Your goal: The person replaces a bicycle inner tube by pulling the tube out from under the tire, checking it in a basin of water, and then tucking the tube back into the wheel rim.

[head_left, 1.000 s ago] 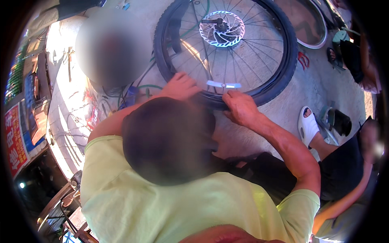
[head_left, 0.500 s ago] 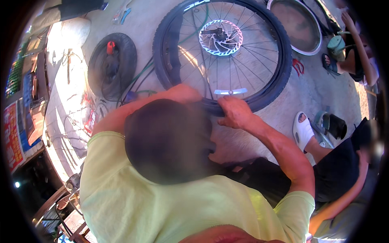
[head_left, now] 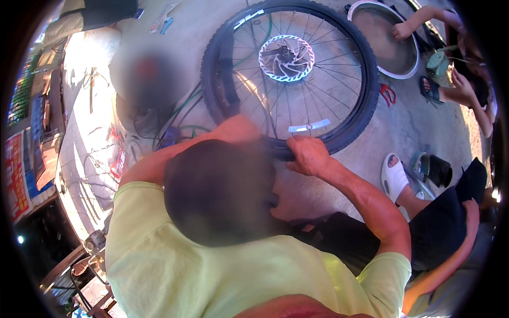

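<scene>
A bicycle wheel point(head_left: 290, 58) with a black knobby tyre, thin spokes and a silver disc brake rotor point(head_left: 286, 79) lies flat on the ground ahead of me. A pale reflector point(head_left: 309, 126) sits among its spokes at the near side. My right hand point(head_left: 309, 155) is closed over the tyre's near edge, just below the reflector. My left hand point(head_left: 241, 129) is against the near left part of the tyre; it is blurred, and its fingers are hidden behind a dark rounded shape point(head_left: 217, 191) over my yellow-green shirt.
A wide metal basin point(head_left: 417, 53) of murky water stands at the far right, with another person's hand point(head_left: 404, 31) over it. Red-handled tool point(head_left: 388, 94) lies beside the wheel. Someone's white clog point(head_left: 395, 177) is at right. A blurred dark tyre point(head_left: 127, 119) and green hose point(head_left: 185, 100) lie left.
The wheel has turned slightly counterclockwise, carrying the reflector right and the tyre's pale marking left. My hands stay at the near edge. Another person's hand has come over the basin.
</scene>
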A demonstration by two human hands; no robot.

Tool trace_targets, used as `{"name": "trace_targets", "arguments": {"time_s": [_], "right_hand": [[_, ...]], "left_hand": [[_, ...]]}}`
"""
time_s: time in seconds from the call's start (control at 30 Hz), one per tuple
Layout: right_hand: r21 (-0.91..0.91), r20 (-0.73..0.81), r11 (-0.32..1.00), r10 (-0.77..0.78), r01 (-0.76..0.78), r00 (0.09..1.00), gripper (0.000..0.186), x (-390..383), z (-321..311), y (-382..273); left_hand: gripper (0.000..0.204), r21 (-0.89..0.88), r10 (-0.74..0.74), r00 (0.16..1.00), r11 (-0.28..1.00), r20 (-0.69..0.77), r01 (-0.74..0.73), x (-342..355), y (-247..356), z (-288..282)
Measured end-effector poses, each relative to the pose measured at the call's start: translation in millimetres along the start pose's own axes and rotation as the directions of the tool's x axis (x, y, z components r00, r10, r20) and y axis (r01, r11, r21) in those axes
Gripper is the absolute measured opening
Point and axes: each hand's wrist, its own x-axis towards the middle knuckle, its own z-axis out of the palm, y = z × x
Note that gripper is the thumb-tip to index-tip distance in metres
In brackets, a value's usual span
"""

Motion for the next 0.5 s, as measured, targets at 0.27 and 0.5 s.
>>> {"name": "trace_targets", "arguments": {"time_s": [0.27, 0.5], "right_hand": [[0.152, -0.131, 0.988, -0.007, 0.027, 0.991, 0.041, 8, 21, -2], [0.06, -0.101, 0.998, -0.028, 0.034, 0.995, 0.04, 3, 11, 4]], "left_hand": [[0.046, 0.03, -0.003, 0.994, 1.0, 0.11, 0.0, 36, 10, 20], [0.051, 0.059, 0.16, 0.971, 0.987, -0.179, -0.152, 13, 6, -18]]}}
